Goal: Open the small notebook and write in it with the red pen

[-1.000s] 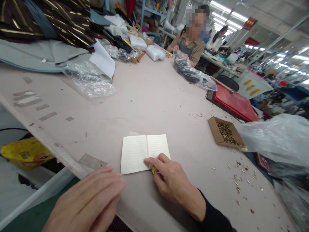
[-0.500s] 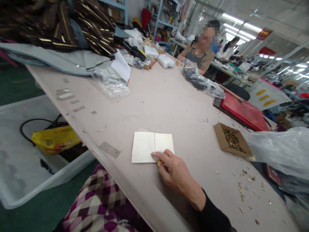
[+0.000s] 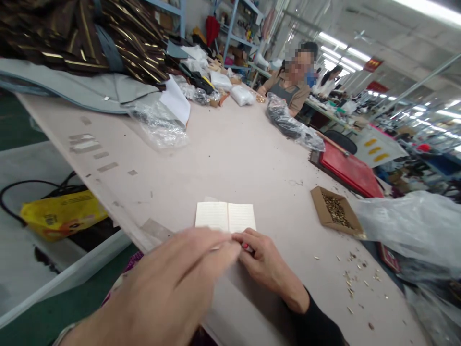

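Firstly, near left: left hand (image 3: 154, 283), blurred, fingers together, grip unreadable, hiding the near edge of one notebook (image 3: 212, 215), laid open on the table (image 3: 237, 163), presumably to expose both pages. Right: right hand (image 3: 266, 264), fingers closed around one small red item (image 3: 246, 246), probably to steady it.

Both hands (image 3: 162, 283) (image 3: 266, 264) close together

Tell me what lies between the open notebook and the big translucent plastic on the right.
The head view shows a cardboard box of small brassy pieces, nearer the plastic than the notebook.
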